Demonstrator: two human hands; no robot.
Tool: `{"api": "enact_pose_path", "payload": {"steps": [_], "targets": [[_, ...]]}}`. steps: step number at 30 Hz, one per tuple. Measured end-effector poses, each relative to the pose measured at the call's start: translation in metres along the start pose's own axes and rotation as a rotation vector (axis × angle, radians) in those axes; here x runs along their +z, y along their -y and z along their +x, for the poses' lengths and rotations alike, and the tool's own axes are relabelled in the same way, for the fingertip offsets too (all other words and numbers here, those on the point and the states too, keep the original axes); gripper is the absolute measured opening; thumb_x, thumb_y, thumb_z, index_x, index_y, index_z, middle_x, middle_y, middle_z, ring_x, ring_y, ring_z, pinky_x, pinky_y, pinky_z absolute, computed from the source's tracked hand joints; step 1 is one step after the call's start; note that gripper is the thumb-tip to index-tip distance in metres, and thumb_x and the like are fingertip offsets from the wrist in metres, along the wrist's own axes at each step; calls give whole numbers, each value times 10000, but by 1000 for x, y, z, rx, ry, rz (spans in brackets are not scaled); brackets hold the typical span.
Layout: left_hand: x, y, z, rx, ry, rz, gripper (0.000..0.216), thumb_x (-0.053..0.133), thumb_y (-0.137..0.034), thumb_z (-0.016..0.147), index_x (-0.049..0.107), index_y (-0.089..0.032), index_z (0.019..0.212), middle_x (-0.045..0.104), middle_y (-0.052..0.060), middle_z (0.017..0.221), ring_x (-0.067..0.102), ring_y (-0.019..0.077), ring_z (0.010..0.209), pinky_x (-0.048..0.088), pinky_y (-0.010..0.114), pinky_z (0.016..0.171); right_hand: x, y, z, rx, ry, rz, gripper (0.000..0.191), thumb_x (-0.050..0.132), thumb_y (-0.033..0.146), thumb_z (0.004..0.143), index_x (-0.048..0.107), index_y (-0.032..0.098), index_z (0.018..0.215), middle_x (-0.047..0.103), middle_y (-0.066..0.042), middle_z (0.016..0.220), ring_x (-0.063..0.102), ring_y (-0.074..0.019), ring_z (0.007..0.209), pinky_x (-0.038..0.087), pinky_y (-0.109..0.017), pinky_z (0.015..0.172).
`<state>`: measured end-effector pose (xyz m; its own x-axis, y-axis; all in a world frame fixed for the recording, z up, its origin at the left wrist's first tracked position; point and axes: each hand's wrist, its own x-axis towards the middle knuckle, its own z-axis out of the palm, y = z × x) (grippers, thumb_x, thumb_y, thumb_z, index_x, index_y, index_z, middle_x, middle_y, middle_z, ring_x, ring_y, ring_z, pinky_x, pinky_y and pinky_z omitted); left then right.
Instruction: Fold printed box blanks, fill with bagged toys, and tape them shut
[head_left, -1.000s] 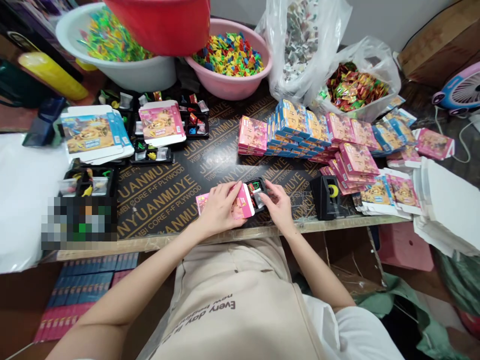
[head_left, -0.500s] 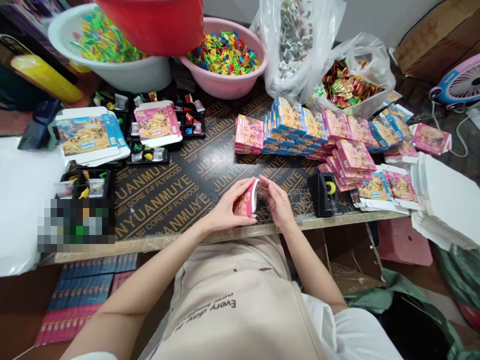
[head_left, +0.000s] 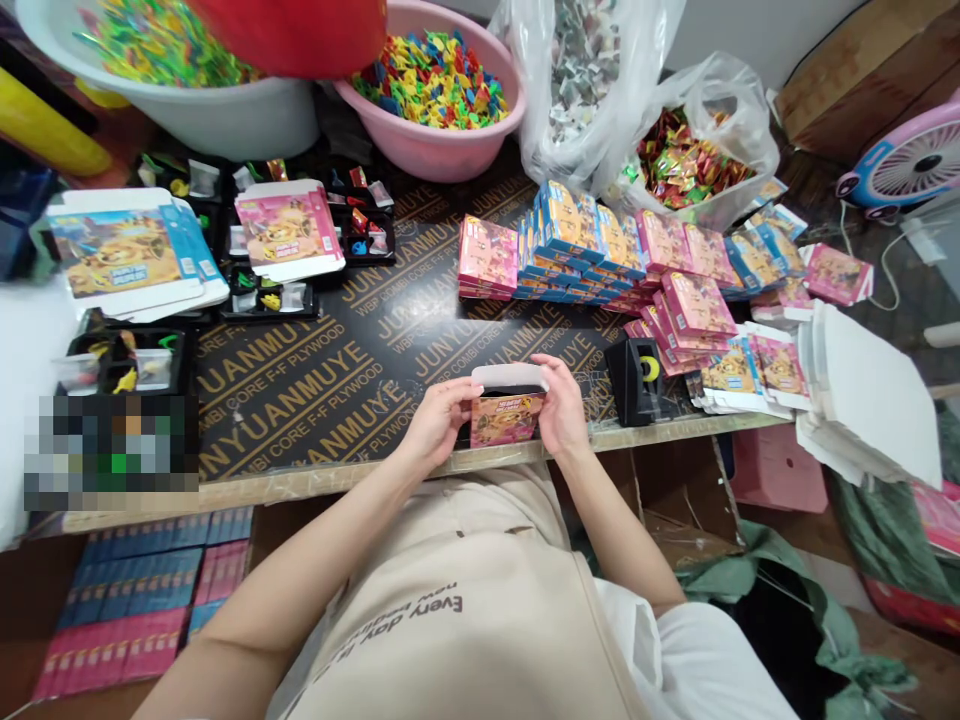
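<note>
Plywood tabletop (head_left: 360, 370): dark brown, printed with pale lettering.
Pink round plastic basin (head_left: 420, 150): far edge, heaped with small coloured pieces.
Stacked pink and blue cardboard boxes (head_left: 600, 250): beyond the hands, right of centre.
Left hand (head_left: 435, 425): fingers curled, gripping the box's left side.
Right hand (head_left: 562, 410): fingers curled on its right side.
Small pink printed cardboard box (head_left: 506, 415): held upright between both hands at the tabletop's near edge, white flap raised.

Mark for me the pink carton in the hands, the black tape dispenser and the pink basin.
pink carton (head_left: 507, 420), head view, on its printed front face.
black tape dispenser (head_left: 625, 386), head view, on its black side wall.
pink basin (head_left: 442, 162), head view, on its outer wall below the rim.
</note>
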<state>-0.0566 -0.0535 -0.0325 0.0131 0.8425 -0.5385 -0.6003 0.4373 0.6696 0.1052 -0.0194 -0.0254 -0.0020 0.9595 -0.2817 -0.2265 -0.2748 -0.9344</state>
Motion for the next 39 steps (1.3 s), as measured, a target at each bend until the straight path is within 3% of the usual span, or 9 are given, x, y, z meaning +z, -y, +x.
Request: {"api": "enact_pose_path", "payload": {"steps": [7, 10, 13, 17, 23, 27, 32, 35, 39], "targets": [[6, -6, 1, 271, 5, 136, 174, 697, -162, 534, 690, -194, 705, 681, -19, 699, 610, 127, 669, 494, 243, 649, -5, -11, -3, -8, 10, -25, 222, 603, 300, 669, 658, 232, 873, 764, -24, 909, 699, -235, 857, 530, -383, 824], [-1, -6, -4, 507, 86, 347, 23, 703, -215, 649, 718, -198, 649, 730, 33, 794, 667, 186, 805, 527, 323, 793, -4, -15, -2, -62, 9, 48, 81, 574, 280, 699, 633, 228, 686, 767, -24, 829, 714, -234, 788, 543, -427, 831], [-6, -14, -11, 641, 155, 625, 79, 734, -278, 733, 770, -213, 706, 762, 59, 861, 689, 202, 822, 533, 345, 819, -11, -13, 0, -118, 81, 84, 193, 582, 334, 734, 669, 221, 603, 776, -55, 841, 723, -256, 803, 548, -469, 849], [-7, -29, -11, 614, 143, 777, 127, 804, -319, 703, 793, -206, 760, 772, 67, 835, 704, 206, 780, 560, 325, 772, -26, -2, 2, -245, 167, -173, 71, 781, 295, 689, 788, 263, 752, 789, -35, 893, 715, -249, 900, 549, -425, 873], [-6, -37, -1, 435, 163, 673, 206, 831, -345, 649, 778, -158, 716, 754, 63, 714, 691, 201, 655, 575, 302, 664, -29, 10, 9, -188, 234, -281, 117, 820, 351, 708, 789, 244, 743, 773, -23, 762, 685, -195, 705, 555, -350, 691], [-10, -36, -8, 719, 216, 907, 129, 742, -293, 782, 771, -177, 735, 760, 68, 784, 704, 184, 718, 557, 277, 693, -30, 10, 10, -223, 274, -279, 91, 808, 332, 737, 785, 244, 743, 788, -28, 808, 717, -199, 752, 573, -345, 710], [-14, -31, -18, 1083, 284, 1180, 131, 641, -217, 875, 735, -170, 797, 757, 99, 899, 703, 178, 800, 561, 288, 740, -41, 3, 4, -470, 347, -396, 69, 784, 282, 784, 804, 274, 850, 805, -40, 962, 746, -223, 932, 573, -403, 910], [-7, -33, -19, 1053, 303, 1232, 151, 627, -208, 863, 708, -166, 744, 759, 97, 903, 705, 186, 802, 564, 297, 743, -42, -3, -2, -559, 296, -451, 71, 746, 276, 825, 802, 284, 868, 803, -37, 991, 745, -220, 960, 566, -414, 946], [2, -41, -17, 733, 307, 1151, 144, 720, -304, 803, 763, -170, 836, 775, 65, 840, 722, 192, 740, 573, 284, 693, -38, -2, -4, -485, 275, -373, 83, 767, 282, 812, 802, 278, 887, 804, -29, 968, 750, -201, 920, 585, -363, 889]]}}
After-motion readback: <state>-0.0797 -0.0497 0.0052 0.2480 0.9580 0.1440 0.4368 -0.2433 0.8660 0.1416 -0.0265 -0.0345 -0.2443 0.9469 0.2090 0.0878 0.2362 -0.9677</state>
